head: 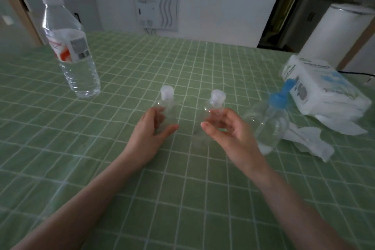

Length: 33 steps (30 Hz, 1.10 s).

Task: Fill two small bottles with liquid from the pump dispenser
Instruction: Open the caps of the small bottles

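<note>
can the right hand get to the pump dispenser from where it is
Probably yes: the pump dispenser stands just beside the right hand with nothing between, though that hand looks curled round the right small bottle.

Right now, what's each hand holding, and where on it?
Each by its body: left hand grips the left small bottle, right hand grips the right small bottle.

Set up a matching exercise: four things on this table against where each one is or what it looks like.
Things:
1. water bottle
2. pump dispenser
3. tissue pack
4. left small bottle

Descriptions:
A. blue pump head
B. white pack, far right
C. red-and-white label, far left
D. between the fingers and thumb of the left hand

Pairs: 1-C, 2-A, 3-B, 4-D
</note>
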### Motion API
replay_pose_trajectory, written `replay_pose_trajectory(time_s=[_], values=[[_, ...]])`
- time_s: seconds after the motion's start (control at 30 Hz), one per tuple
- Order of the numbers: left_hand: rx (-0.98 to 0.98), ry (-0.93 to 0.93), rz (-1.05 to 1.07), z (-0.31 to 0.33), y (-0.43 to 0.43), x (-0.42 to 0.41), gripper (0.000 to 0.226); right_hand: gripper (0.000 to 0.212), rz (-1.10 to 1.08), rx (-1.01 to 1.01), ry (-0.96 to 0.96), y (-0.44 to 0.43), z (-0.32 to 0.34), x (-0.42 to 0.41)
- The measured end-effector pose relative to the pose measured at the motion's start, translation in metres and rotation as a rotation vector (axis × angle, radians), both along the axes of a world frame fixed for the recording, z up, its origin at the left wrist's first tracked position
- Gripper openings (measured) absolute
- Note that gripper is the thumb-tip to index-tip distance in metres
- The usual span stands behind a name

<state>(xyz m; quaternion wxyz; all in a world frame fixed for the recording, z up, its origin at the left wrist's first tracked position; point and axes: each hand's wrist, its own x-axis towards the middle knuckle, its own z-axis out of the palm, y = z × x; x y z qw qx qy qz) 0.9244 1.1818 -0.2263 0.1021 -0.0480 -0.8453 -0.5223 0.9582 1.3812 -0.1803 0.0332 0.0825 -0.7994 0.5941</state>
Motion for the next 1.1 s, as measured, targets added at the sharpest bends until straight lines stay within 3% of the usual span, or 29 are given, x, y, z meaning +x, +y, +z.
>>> replay_pose_trajectory(time_s=[0.13, 0.23, 0.3, 0.4, 0.5, 0.57, 0.63, 0.73, 0.87, 1.1], values=[[0.043, 0.01, 0.117, 0.01, 0.004, 0.028, 0.083, 0.046, -0.004, 0.001, -0.011, 0.0, 0.005, 0.015], [0.141, 0.294, 0.227, 0.019, 0.012, 0.07, 0.055, 0.055, 0.019, 0.025, -0.053, 0.001, 0.006, 0.029], [0.063, 0.383, 0.146, 0.023, 0.017, 0.088, 0.038, 0.062, 0.039, 0.017, -0.102, 0.001, 0.006, 0.037], [-0.123, 0.386, -0.09, 0.024, 0.03, 0.103, 0.051, 0.053, 0.069, -0.094, -0.16, -0.002, 0.006, 0.048], [-0.196, 0.375, -0.189, 0.025, 0.042, 0.106, 0.062, 0.031, 0.109, -0.215, -0.173, -0.012, 0.004, 0.055], [-0.179, 0.347, -0.167, 0.028, 0.045, 0.107, 0.06, 0.026, 0.112, -0.145, -0.122, -0.016, 0.004, 0.059], [-0.187, 0.355, -0.154, 0.03, 0.044, 0.105, 0.054, 0.035, 0.141, -0.011, -0.061, -0.017, 0.01, 0.062], [-0.334, 0.413, -0.107, 0.033, 0.037, 0.106, 0.048, 0.056, 0.122, 0.144, 0.046, -0.012, 0.025, 0.062], [-0.521, 0.465, -0.064, 0.035, 0.03, 0.113, 0.042, 0.049, 0.096, 0.178, 0.164, -0.005, 0.039, 0.056], [-0.244, 0.293, -0.179, 0.041, 0.028, 0.112, 0.038, 0.03, 0.221, 0.136, 0.183, -0.003, 0.035, 0.057]])
